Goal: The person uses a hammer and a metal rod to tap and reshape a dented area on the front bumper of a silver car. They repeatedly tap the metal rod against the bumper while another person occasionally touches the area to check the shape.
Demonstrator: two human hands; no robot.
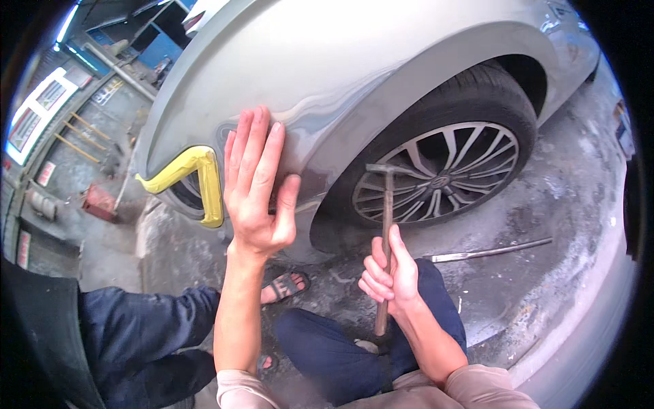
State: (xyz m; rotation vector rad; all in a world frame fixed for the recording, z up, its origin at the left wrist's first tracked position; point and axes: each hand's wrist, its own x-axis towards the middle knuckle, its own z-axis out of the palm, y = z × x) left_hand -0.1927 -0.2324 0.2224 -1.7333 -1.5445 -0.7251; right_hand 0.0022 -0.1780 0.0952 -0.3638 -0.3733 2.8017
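Note:
My left hand (257,194) is raised with its fingers stretched out, its palm toward the silver-grey car's body panel (306,75). It appears to lie against the panel, just ahead of the wheel arch. Bent yellow tape (208,183) edges a dark opening in the bodywork beside that hand. In front of the wheel (446,177), my right hand (392,276) wraps round the wooden handle of a hammer (388,204). The hammer stands nearly upright, its narrow metal head on top and its handle end below my fist.
A long metal bar (494,250) lies on the stained floor right of my knee. Close on my left is another person's dark-trousered leg (150,317), with a sandalled foot (286,286) near my left forearm. A red box (100,203) stands farther left.

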